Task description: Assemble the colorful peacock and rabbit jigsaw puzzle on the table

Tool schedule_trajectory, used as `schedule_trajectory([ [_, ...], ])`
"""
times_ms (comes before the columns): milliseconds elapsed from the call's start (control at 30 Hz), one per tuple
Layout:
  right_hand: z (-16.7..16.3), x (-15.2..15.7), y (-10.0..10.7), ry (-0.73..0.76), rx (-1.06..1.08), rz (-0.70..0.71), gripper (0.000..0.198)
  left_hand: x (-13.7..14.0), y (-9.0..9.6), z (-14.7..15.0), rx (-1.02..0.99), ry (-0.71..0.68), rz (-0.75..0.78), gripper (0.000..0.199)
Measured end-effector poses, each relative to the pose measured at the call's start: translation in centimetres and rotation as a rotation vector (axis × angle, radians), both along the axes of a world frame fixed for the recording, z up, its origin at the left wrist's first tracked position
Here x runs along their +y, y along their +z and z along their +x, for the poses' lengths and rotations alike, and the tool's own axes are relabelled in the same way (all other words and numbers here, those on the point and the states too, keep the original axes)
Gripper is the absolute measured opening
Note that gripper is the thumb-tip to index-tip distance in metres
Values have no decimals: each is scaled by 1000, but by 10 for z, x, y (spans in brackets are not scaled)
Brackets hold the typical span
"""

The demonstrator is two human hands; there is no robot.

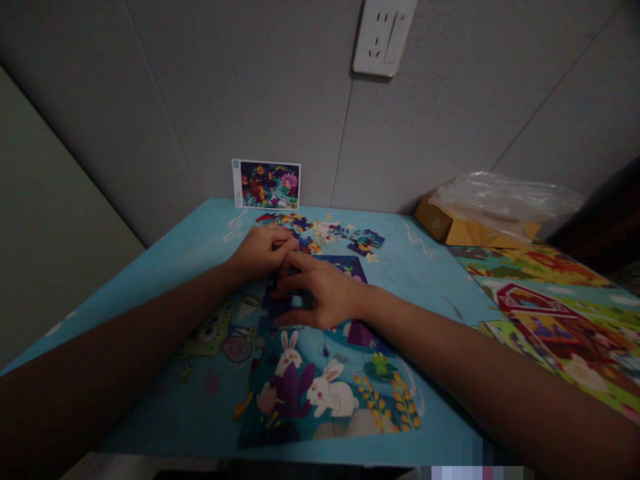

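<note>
- Dark-blue and teal cardboard jigsaw puzzle, partly assembled and printed with white rabbits (333, 398), lay flat on a pale-blue tabletop with cartoon figures (150, 273); its upper left part was partly covered by the hands, its seams hard to make out in the dim light.
- Bare right hand (327, 291) lay over the puzzle's upper part, thumb and fingers spread and bent; I could not tell whether they gripped a piece.
- Bare left hand (261, 250) was at the puzzle's upper left corner, loosely curled close against the right fingertips; whether it grasped anything was hidden.
- Loose, knobbed, multicoloured cardboard pieces (367, 241) lay just beyond the puzzle, some blocked by the left hand.
- White-bordered rectangular picture card (270, 185) leaned against the smooth grey wall (200, 100) beyond the puzzle, its print too small to read.
- Yellow-brown cardboard box (480, 233), partly covered by crumpled clear plastic (505, 197), stood beyond and right of the puzzle.
- Bright flat farm-scene picture with a red barn (560, 327) lay right of the puzzle, cut off by the view's edge.
</note>
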State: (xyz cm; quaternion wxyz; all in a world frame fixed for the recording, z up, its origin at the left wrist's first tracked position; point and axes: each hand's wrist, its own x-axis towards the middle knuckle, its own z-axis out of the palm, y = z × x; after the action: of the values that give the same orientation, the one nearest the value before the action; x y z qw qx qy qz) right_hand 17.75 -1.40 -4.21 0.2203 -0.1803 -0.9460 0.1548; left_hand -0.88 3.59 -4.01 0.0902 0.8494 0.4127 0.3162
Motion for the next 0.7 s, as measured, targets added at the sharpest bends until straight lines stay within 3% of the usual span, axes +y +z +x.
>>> schedule_trajectory([
  [700, 4, 7, -4, 16, 111, 49, 37, 2, -2, -1, -8, -10, 5, 37],
])
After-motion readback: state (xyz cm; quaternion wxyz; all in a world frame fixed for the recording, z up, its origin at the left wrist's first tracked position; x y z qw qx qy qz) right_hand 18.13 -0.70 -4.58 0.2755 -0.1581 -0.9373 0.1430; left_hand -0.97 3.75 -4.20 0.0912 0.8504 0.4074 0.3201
